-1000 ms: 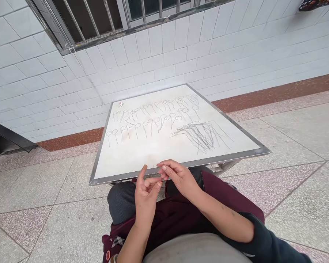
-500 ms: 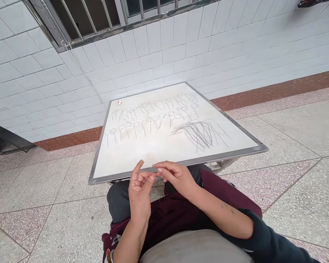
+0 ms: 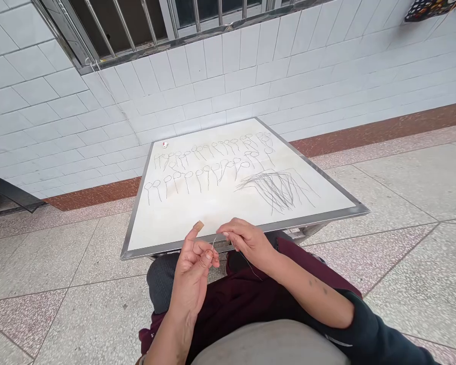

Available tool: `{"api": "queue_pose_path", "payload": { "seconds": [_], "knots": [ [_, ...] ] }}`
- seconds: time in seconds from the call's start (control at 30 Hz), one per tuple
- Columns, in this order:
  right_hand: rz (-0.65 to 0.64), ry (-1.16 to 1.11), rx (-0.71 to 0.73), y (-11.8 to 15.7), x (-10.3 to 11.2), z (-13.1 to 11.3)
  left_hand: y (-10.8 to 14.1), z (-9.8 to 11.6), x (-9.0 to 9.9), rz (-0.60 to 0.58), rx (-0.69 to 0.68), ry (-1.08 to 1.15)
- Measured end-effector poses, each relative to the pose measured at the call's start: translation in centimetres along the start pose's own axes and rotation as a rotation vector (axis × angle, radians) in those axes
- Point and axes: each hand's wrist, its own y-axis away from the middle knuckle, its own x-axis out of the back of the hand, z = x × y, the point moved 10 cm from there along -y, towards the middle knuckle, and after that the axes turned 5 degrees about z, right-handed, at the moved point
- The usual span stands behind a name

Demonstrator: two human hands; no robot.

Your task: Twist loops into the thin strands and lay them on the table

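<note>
Near the front edge of a white table (image 3: 197, 213), my left hand (image 3: 197, 258) pinches a thin wire (image 3: 213, 243) between thumb and forefinger, one other finger raised with a tan wrap on its tip. Just to the right, my right hand (image 3: 247, 241) has its thumb and fingers pinched together at the wire's upper end. A long thin strand hangs below my right hand. On the table lie two rows of looped wires (image 3: 189, 175) with tails, and a loose pile of straight dark wires (image 3: 277, 187) at the right.
A small white and red item (image 3: 165, 145) sits at the table's far left corner. Behind stands a white tiled wall (image 3: 213, 86) with a barred window (image 3: 137, 25). A patterned cloth item (image 3: 431, 9) shows at the top right. My lap is under the table's front edge.
My hands have moved slightly apart, and the wire now shows upright between them. A long strand has come into view below my right hand.
</note>
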Motion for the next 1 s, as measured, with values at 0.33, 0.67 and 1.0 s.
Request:
{"api": "queue_pose_path", "payload": {
  "seconds": [0.33,0.67,1.0],
  "knots": [
    [-0.164,0.270,0.267,0.0,0.1,-1.9,0.7,-0.2,0.7,-0.066,0.156,-0.078],
    [0.100,0.319,0.124,-1.4,5.4,-1.3,0.1,3.0,5.1,0.120,0.065,-0.295],
    [0.019,0.289,0.381,0.3,2.8,-4.3,0.2,0.2,-2.7,-0.158,0.264,-0.192]
  ]
}}
